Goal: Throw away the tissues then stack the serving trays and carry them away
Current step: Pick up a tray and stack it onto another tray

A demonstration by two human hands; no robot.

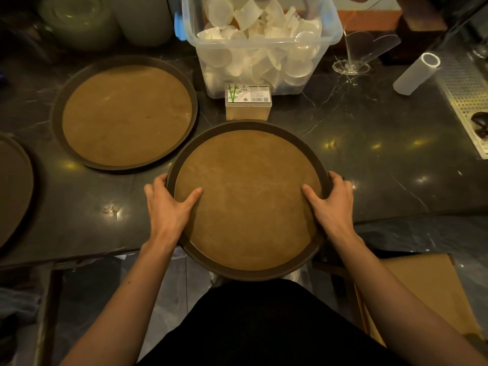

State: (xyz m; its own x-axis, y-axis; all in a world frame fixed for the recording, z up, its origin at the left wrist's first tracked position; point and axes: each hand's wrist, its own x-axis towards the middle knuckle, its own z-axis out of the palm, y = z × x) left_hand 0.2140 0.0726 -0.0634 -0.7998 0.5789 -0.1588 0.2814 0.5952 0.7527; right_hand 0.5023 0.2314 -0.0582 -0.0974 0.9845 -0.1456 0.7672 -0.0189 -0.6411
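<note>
— Where do we have the round brown serving tray with the dark rim (248,199)?

— Held at the near edge of the dark marbled desk (369,133), partly overhanging it. Our left hand (169,204) has its grip clamped on the left rim, our right hand (332,204) on the right, thumbs lying on the tray's surface.

— And the others?

— A second round brown tray (126,114) lies flat to the left, a third (13,186) at the frame's edge.

— Any writing?

— The small clear box with a bamboo-printed label (248,101), just beyond our tray, carries a barcode; its text is too small to read. Behind it stands a clear plastic bin of white cups (258,43).
</note>
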